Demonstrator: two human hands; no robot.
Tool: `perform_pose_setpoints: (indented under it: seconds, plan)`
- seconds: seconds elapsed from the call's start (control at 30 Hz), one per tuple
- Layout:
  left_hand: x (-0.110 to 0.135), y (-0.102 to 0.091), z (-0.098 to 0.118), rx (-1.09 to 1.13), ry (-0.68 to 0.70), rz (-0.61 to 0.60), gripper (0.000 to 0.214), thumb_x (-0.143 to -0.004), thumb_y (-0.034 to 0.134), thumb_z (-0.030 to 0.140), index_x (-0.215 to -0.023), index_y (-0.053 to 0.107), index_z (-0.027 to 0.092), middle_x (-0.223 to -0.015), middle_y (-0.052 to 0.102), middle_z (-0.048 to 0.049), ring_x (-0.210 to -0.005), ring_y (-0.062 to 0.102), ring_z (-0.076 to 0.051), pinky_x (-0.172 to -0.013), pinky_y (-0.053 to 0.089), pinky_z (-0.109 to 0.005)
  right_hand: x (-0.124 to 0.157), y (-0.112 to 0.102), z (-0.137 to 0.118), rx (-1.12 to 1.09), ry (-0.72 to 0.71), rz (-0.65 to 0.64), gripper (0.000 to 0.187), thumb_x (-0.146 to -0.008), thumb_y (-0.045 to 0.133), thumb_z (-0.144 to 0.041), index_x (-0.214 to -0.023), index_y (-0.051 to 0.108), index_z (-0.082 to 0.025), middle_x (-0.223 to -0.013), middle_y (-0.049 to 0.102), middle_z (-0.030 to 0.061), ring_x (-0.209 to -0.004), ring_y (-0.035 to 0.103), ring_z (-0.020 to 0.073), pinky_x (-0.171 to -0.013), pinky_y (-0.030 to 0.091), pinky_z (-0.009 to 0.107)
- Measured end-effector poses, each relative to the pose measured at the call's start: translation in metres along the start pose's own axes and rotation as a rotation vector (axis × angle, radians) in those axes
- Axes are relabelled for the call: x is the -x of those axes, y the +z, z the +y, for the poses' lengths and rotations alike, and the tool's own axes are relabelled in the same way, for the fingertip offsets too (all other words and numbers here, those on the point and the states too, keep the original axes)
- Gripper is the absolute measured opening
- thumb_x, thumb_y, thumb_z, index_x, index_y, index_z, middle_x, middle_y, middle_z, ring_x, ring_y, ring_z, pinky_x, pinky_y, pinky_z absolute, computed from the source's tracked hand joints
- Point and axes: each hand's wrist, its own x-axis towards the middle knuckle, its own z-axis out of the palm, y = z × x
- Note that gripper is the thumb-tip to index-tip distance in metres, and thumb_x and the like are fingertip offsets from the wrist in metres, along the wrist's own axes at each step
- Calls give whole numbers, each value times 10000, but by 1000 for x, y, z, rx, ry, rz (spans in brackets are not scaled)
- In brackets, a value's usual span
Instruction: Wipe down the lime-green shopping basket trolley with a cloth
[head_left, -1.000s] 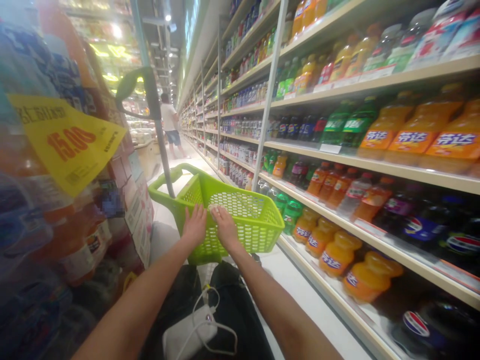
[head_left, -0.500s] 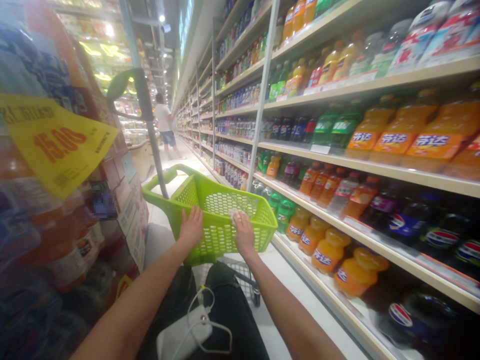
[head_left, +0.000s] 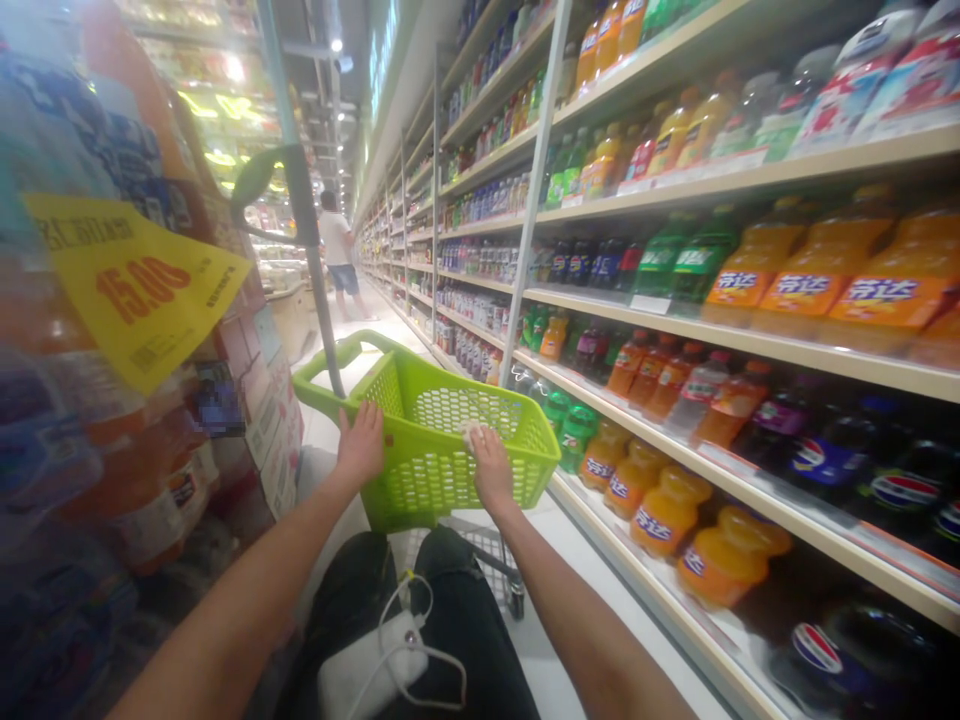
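A green plastic shopping basket (head_left: 420,455) with perforated sides stands in front of my knees, on a wheeled metal frame. My left hand (head_left: 362,445) lies on its near side below the rim, close to the grey pole (head_left: 322,300), with the fingers stretched out. Further right along the same rim, my right hand (head_left: 493,465) presses a crumpled white wipe (head_left: 472,434) against the edge. The fingers partly cover the wipe. I see nothing inside the visible part of the basket.
Shelves of bottled drinks (head_left: 810,290) run along the right. Stacked goods stand close on the left, with a yellow price sign (head_left: 142,290). A person (head_left: 339,255) stands farther down the aisle. On my lap lies a white device (head_left: 373,665) with a cable.
My left hand has slid left along the basket's side, toward the pole. My right hand stays at about the same spot on the rim with the wipe. The view has shifted slightly.
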Motion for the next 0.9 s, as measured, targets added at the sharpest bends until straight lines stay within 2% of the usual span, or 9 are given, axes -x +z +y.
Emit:
perform_pose_setpoints:
  seconds: [0.17, 0.27, 0.37, 0.47, 0.53, 0.63, 0.7, 0.8, 0.9]
  plan:
    - [1, -3, 8, 23, 12, -58, 666, -733, 403, 238, -1366, 272, 76, -1466, 239, -132, -1364, 121, -291, -1061, 62, -606, -7, 9, 7, -29, -7, 2, 613, -687, 334, 83, -1241, 501, -121, -1330, 460, 132, -1322, 271, 231, -1042, 310, 429]
    - [3, -4, 13, 50, 18, -67, 670, -721, 415, 237, -1359, 288, 78, -1468, 232, -134, -1365, 125, -281, -1070, 60, -589, -16, 14, 12, -71, 44, 9, 590, -697, 334, 72, -1225, 515, -117, -1317, 472, 138, -1316, 285, 241, -1044, 309, 458]
    - [5, -5, 17, 97, 33, -52, 677, -693, 440, 219, -1347, 314, 95, -1465, 244, -128, -1364, 143, -262, -1079, 57, -573, -26, 20, 0, -140, 57, -6, 589, -682, 328, 69, -1217, 520, -87, -1319, 465, 155, -1306, 305, 236, -1062, 296, 456]
    - [9, -9, 13, 181, 36, -5, 634, -703, 447, 232, -1319, 354, 118, -1432, 325, -117, -1343, 218, -245, -1083, 93, -561, -35, 27, -34, -269, -42, -34, 636, -659, 323, 73, -1242, 502, -109, -1341, 446, 123, -1309, 304, 204, -1084, 282, 422]
    - [14, -13, 2, 226, -20, 71, 569, -727, 435, 235, -1286, 393, 141, -1385, 405, -105, -1309, 294, -228, -1091, 118, -534, -40, 32, -65, -369, -120, -25, 662, -663, 334, 66, -1272, 475, -151, -1358, 430, 87, -1318, 284, 189, -1091, 272, 425]
    - [20, -20, -26, 218, -206, 212, 499, -754, 408, 212, -1249, 426, 157, -1330, 467, -104, -1268, 360, -216, -1098, 137, -489, -50, 36, -114, -475, -184, -23, 614, -699, 368, 40, -1266, 484, -164, -1368, 416, 84, -1329, 256, 189, -1093, 269, 421]
    - [18, -25, -46, 178, -332, 259, 537, -760, 406, 222, -1290, 372, 138, -1380, 399, -122, -1302, 307, -230, -1092, 146, -494, -58, 34, -143, -504, -204, -40, 601, -708, 375, 40, -1271, 479, -143, -1379, 401, 100, -1337, 237, 193, -1097, 258, 418]
    - [10, -31, -65, 126, -325, 145, 654, -736, 449, 266, -1350, 278, 119, -1464, 245, -131, -1361, 150, -266, -1075, 122, -555, -69, 32, -176, -506, -263, -69, 592, -729, 388, 33, -1294, 451, -132, -1403, 365, 110, -1343, 224, 197, -1101, 249, 402]
    - [4, -33, -68, 102, -206, -30, 649, -721, 478, 315, -1333, 323, 160, -1462, 259, -116, -1361, 138, -284, -1063, 87, -597, -76, 32, -193, -473, -299, -109, 573, -747, 415, 17, -1302, 439, -123, -1425, 324, 126, -1351, 201, 213, -1100, 245, 399]
